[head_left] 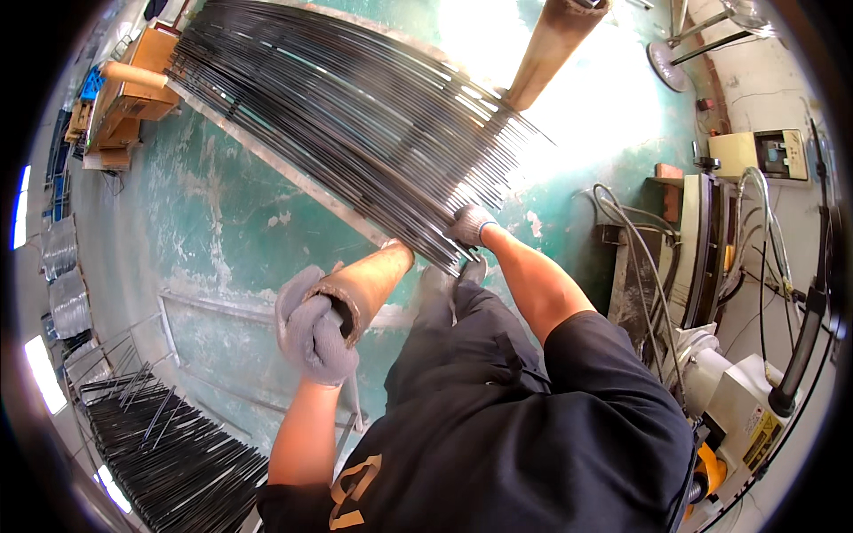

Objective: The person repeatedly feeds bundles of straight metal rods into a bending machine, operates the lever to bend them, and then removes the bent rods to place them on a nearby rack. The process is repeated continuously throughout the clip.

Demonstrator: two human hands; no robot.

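A wide layer of long, thin black rods (329,115) lies slantwise across a low frame, their near ends reaching toward my feet. My right hand (471,225), in a pale knitted glove, is closed at the near ends of the rods; how many it grips is hidden. In a grey glove, my left hand (318,330) grips the open upper end of a brown tube (380,274), fingers hooked over its rim. This tube stands at the frame's near corner, beside the rods.
Another brown tube (555,49) rises at the far right corner of the frame, and a tan one (133,75) at the left. Machinery with hoses (653,258) stands to my right. More black rods (169,453) are stacked at lower left. Cardboard boxes (147,67) sit far left.
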